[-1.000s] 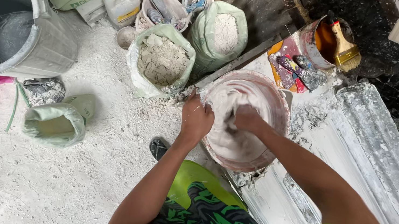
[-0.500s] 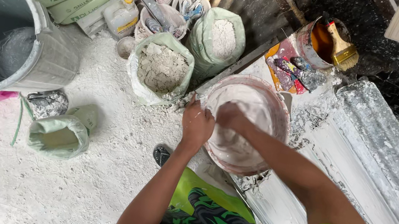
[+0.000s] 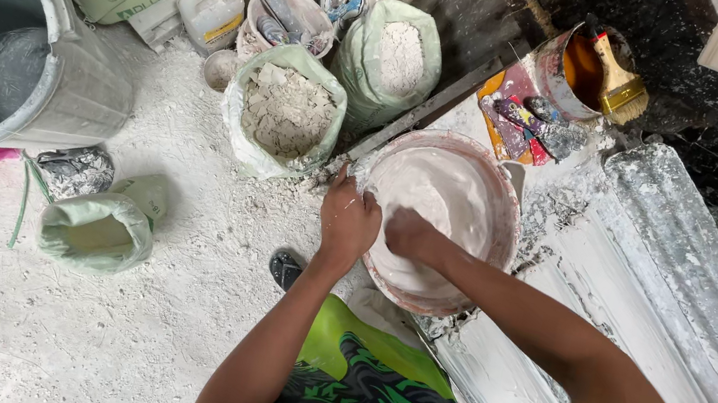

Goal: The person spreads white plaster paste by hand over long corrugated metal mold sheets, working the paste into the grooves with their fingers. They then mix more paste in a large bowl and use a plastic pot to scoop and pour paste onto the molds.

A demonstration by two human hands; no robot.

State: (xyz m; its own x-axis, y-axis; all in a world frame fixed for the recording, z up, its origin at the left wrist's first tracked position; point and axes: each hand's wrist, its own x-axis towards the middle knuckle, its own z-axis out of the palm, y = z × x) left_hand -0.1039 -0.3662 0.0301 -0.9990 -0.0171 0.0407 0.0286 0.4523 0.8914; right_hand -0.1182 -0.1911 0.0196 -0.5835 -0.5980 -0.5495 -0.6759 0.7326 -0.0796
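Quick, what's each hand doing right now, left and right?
Left hand: closed on the rim of the bowl.
Right hand: down in the white paste; open or closed cannot be told.

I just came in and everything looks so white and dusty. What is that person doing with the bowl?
The person is bent over a round bowl full of smooth white paste. The left hand grips the bowl's near rim, and the right hand is down in the paste. Behind the bowl, two open sacks stand on the dusty floor, one of broken white lumps and one of white powder. A brush rests in a tin of brown liquid.
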